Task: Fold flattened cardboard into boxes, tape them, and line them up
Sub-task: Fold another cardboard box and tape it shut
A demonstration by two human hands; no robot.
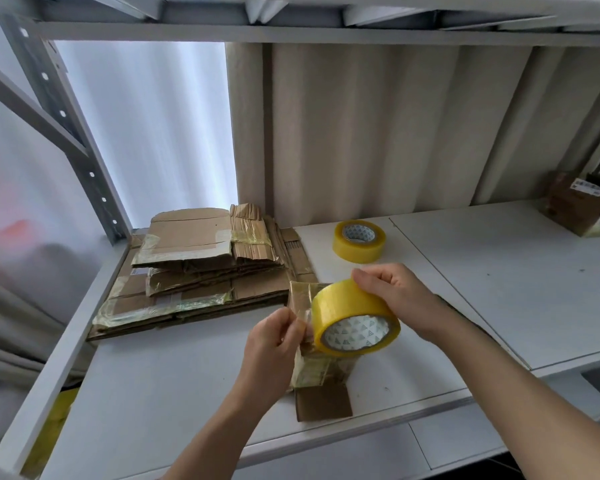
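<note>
Two hands busy — right hand [392, 299] grips tape roll [355, 318], core facing viewer; left hand [274, 344] pinches its free end over small box [321, 393], long axis running away from viewer.

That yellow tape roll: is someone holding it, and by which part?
Yes. The right hand grips the tape roll over its outer rim, while the left hand fingers pinch the pulled-out tape end.

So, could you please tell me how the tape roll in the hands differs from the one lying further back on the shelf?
The held tape roll is tilted on edge, gripped by the right hand; the spare tape roll lies flat, untouched. The left hand pinches the held roll's free end; the spare's end isn't drawn out. Both are yellowish with white cores.
</note>
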